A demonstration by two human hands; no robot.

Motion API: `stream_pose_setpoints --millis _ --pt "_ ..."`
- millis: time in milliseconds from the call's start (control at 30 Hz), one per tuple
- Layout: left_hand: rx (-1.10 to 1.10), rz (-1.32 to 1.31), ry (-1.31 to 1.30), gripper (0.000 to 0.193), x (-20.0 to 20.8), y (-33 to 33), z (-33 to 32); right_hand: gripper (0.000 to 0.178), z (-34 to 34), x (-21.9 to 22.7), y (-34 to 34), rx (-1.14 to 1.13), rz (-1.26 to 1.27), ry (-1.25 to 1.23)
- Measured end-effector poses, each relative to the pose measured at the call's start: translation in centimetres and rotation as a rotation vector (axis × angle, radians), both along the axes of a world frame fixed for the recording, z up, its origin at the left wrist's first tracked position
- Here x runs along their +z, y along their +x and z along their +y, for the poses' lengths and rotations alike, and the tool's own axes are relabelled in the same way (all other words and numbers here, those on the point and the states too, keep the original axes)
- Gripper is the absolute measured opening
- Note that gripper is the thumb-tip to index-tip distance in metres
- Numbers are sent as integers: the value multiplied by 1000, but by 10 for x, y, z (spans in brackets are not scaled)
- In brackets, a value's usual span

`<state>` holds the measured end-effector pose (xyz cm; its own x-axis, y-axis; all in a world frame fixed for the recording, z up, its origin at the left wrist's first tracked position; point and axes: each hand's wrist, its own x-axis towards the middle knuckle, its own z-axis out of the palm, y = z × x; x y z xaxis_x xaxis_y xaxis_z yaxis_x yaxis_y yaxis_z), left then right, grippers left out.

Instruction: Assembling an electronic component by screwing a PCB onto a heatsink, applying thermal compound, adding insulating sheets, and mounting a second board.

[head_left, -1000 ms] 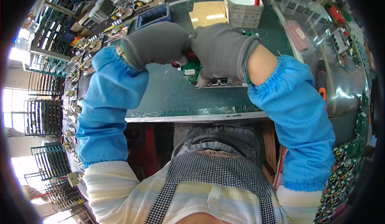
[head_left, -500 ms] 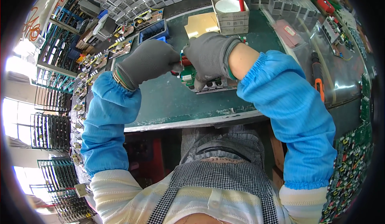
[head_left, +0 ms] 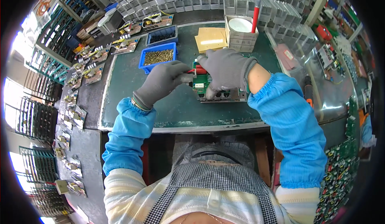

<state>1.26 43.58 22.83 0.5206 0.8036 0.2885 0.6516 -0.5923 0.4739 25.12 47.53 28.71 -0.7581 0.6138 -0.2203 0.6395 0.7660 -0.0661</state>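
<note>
A green circuit board [head_left: 200,86] with red cylindrical parts and a metal base lies on the green work mat. My right hand [head_left: 230,70], in a grey glove, spans the board from above. Its fingers curl over the far side, and its thumb presses near the front edge, hiding much of the board. At the board's left edge, my gloved left hand [head_left: 165,83] pinches a short red wire [head_left: 190,70] close to a small white connector. What else lies between those fingertips is hidden.
Past my left hand stand a blue bin [head_left: 142,61] of small brass-coloured parts and a darker bin [head_left: 148,39] of black pieces. A carton with a white tub [head_left: 240,25] sits behind. An orange-handled screwdriver [head_left: 308,89] lies right. Metal heatsinks [head_left: 182,5] line the back.
The whole view has shifted, bringing the bin of brass-coloured parts into sight. My left hand has come slightly lower at the board's left edge. My right hand stays on the board.
</note>
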Motion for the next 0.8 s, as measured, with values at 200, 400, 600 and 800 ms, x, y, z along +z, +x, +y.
stream_pose_setpoints --millis 200,400,600,800 --pt "119 -272 -286 26 -30 -25 -20 105 -2 1 -4 -8 20 -32" --pt "134 76 -45 19 -30 -3 -17 105 -3 2 -2 -32 -42 -20" --pt "186 602 198 9 -41 28 -13 100 -1 -4 5 13 -36 56" --pt "286 536 78 8 -43 27 -17 98 2 -6 -2 45 138 16"
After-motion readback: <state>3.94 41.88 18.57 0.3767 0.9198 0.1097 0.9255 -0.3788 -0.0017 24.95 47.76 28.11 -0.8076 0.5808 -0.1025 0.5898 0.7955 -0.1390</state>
